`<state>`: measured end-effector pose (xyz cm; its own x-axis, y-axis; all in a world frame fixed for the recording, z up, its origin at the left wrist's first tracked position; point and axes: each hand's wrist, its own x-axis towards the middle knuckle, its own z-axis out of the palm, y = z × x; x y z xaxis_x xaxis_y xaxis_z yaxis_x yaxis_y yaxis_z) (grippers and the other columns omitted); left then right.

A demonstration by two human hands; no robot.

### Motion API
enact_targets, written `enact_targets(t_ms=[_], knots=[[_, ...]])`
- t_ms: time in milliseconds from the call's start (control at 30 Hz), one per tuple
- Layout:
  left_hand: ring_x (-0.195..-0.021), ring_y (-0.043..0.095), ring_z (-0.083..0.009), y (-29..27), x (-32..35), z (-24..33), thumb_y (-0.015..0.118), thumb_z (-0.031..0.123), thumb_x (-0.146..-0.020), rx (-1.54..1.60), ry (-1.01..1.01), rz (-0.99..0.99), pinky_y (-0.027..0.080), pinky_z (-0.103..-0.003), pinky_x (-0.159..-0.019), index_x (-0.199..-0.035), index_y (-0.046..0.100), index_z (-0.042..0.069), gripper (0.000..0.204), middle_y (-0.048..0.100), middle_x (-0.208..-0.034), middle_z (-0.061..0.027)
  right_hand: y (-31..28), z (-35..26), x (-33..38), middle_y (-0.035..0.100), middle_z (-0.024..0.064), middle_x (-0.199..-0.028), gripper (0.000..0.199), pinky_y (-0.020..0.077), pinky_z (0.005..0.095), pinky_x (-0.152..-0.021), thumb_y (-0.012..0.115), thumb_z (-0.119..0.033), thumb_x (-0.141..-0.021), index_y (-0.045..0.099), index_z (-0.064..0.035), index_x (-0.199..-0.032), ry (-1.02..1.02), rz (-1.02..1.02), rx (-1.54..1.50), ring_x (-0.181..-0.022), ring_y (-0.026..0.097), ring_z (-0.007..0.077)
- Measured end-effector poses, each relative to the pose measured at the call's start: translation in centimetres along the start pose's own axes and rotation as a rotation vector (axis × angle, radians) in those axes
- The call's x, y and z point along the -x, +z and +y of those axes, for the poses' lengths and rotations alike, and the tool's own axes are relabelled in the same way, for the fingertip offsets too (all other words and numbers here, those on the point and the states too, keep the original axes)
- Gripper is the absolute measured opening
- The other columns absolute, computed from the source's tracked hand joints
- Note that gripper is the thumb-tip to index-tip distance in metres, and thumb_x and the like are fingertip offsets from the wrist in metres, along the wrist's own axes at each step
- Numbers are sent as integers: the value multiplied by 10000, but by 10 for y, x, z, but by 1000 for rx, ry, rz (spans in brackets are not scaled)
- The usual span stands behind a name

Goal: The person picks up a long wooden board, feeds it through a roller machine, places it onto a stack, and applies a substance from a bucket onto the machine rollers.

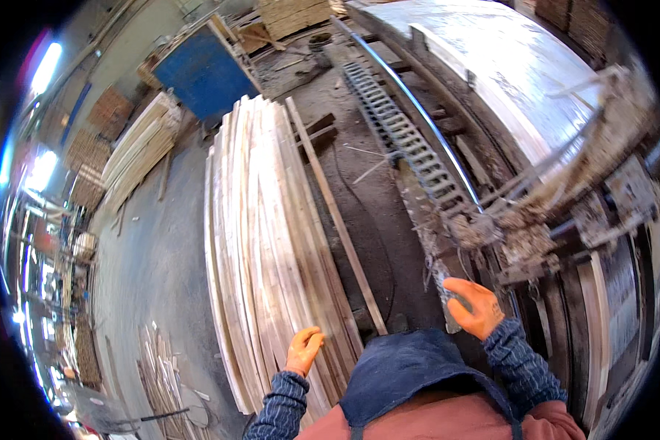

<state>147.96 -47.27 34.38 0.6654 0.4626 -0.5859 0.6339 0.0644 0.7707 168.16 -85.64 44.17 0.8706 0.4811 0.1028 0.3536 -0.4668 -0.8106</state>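
Both of my hands wear orange gloves. My left hand (303, 352) hovers at the near end of a long stack of pale boards (260, 220). Its fingers are loosely bent and I see nothing held in them; whether it touches the boards I cannot tell. To the right, my right hand (477, 309) is open, with a gap between thumb and fingers. Near it is the dusty metal frame of a machine (524, 253). A single narrow board (337, 213) lies along the right side of the stack, between my two hands.
A metal track with slots (400, 121) and a shiny rail (418, 106) run away beside the machine. A broad, shiny surface (491, 51) lies beyond. A blue panel (205, 73) stands at the far left, near another board stack (143, 150). Wood scraps (161, 374) litter the floor.
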Motion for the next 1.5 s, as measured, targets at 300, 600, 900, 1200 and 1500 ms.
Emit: enact_targets(t_ms=[300,600,900,1200,1500], knots=[[-996,667,-210,-38,51,-80,622,310,-968,257,-194,324,531,-350,-786,-1310,558,78,418,684,-1162,-129,135,-45,-204,632,170,-1288,392,451,377,-1053,643,-224,-899,624,-35,-1242,-157,-181,-308,-1223,590,312],[-990,668,-200,-8,-56,42,610,217,-963,273,-102,335,528,-305,-816,-1274,575,-5,383,694,-1124,-120,180,-19,-427,648,88,-1252,367,473,296,-996,667,-128,-933,614,-30,-1282,-15,96,-923,-1166,596,148],[-973,647,-162,-4,-285,232,674,122,-930,137,122,-34,508,-270,-807,-1221,612,-17,329,689,-1118,-113,25,107,-575,631,76,-1279,396,492,329,-936,657,-275,-961,621,-71,-1299,204,734,-974,-1141,610,185],[-1021,659,-224,-70,-462,274,664,316,-928,34,-262,15,514,-340,-827,-1277,573,14,470,681,-1148,-119,12,173,-663,627,50,-1295,391,498,324,-910,658,-290,-970,622,-104,-1312,409,788,-840,-1113,618,175],[-1072,646,-245,-146,-683,393,617,375,-965,111,-212,124,518,-400,-880,-1271,557,20,473,658,-1201,-151,69,229,-803,581,112,-1353,407,480,384,-1024,640,-189,-974,575,-30,-1343,664,623,-657,-1221,564,233]])
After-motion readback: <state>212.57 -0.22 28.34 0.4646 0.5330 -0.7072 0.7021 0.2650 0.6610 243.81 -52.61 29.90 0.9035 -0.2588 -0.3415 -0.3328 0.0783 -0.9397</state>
